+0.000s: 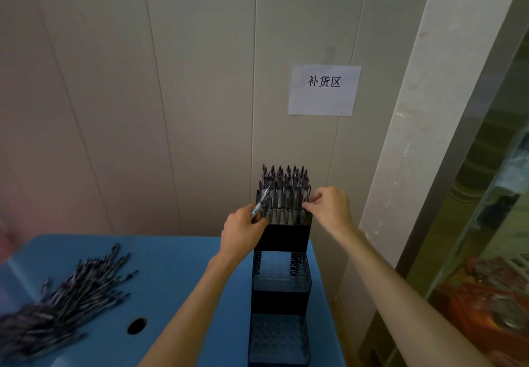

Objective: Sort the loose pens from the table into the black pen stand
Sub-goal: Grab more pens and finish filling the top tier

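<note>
Now the left hand [243,230] grips one pen [260,204] at the black pen stand's [282,242] far tier; right hand [329,204] pinches a seated pen. Loose pens [65,300] lie near-left on the desk [177,266]. Best lower it upright into a free hole.

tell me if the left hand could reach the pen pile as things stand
Probably yes, but not freely: the left hand already grips a pen up at the stand. The pile lies on its side of the table, with bare tabletop between.

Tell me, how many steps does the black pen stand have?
3: the top step full of pens, the middle step and the bottom step with holes still bare.
</note>
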A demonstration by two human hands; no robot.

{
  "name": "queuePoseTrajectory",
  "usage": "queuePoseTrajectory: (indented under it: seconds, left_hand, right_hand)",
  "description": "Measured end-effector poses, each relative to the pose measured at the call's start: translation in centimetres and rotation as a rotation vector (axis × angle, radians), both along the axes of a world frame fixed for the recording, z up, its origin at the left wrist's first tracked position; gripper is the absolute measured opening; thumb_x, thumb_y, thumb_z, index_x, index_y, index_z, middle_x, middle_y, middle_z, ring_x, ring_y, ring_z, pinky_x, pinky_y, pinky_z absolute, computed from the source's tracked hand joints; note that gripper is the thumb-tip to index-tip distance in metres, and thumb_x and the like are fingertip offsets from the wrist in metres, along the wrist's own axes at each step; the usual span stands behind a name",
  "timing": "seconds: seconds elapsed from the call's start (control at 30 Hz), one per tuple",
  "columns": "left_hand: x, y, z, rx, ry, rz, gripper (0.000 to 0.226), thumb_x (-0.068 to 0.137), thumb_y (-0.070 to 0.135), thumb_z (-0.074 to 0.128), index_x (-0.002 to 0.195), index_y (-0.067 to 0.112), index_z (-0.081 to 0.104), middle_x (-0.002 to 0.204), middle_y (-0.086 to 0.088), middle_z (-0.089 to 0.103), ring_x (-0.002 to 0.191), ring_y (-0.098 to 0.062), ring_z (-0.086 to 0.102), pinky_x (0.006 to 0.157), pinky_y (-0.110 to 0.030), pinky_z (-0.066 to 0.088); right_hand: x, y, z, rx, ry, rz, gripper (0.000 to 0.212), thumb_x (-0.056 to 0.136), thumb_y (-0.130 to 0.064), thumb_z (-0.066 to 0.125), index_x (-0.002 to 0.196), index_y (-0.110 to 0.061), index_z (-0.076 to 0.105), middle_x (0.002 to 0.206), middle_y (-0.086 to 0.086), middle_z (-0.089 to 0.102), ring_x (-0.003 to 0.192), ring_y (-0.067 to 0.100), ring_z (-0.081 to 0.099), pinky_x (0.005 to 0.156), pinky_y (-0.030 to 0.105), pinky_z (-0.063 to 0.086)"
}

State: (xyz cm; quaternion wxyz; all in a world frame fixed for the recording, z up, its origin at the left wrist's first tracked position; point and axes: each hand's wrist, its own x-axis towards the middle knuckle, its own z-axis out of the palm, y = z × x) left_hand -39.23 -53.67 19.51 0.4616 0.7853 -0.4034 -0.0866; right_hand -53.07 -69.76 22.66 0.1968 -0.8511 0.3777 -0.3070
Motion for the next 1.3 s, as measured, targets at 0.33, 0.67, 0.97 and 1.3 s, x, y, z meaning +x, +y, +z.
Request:
queuePoseTrajectory:
  seconds: [0.33,0.67,0.97,1.3]
  left_hand:
    - [-0.1,0.7,-0.9,0.069,-0.070,0.067,0.018,0.092,0.028,0.054,0.078,0.018,0.051,0.062,0.003,0.054,0.052,-0.016,0.045,0.050,-0.028,0.031]
    - [0.4,2.3,-2.5,0.109,-0.187,0.055,0.020,0.098,0.030,0.044,0.081,0.020,0.045,0.067,0.004,0.055,0.057,-0.015,0.049,0.049,-0.029,0.030]
    - [2.5,3.8,-4.5,0.172,-0.154,0.096,0.019,0.089,0.027,0.057,0.080,0.018,0.043,0.066,0.002,0.050,0.056,-0.017,0.040,0.051,-0.029,0.028]
    - [4.4,4.9,-6.0,0.194,-0.128,0.101,0.024,0.088,0.023,0.058,0.075,0.022,0.038,0.063,0.003,0.045,0.054,-0.015,0.037,0.051,-0.028,0.028]
  right_hand:
    - [1.8,6.5,0.7,0.350,-0.061,0.275,0.014,0.090,-0.027,0.072,0.082,-0.016,0.072,0.073,0.000,0.073,0.054,0.013,0.068,0.048,0.016,0.047]
    - [4.1,9.3,-2.1,0.432,-0.131,0.363,0.018,0.088,-0.036,0.075,0.094,-0.019,0.077,0.085,-0.007,0.075,0.059,0.009,0.068,0.064,0.021,0.057]
    - [4.8,9.1,-3.3,0.471,-0.511,0.165,0.011,0.096,-0.019,0.063,0.090,-0.012,0.068,0.083,-0.001,0.074,0.078,0.010,0.071,0.074,0.027,0.058]
    - [5.0,8.0,-7.3,0.003,-0.111,0.142,0.014,0.096,-0.024,0.065,0.090,-0.012,0.067,0.082,-0.003,0.071,0.070,0.006,0.066,0.067,0.018,0.055]
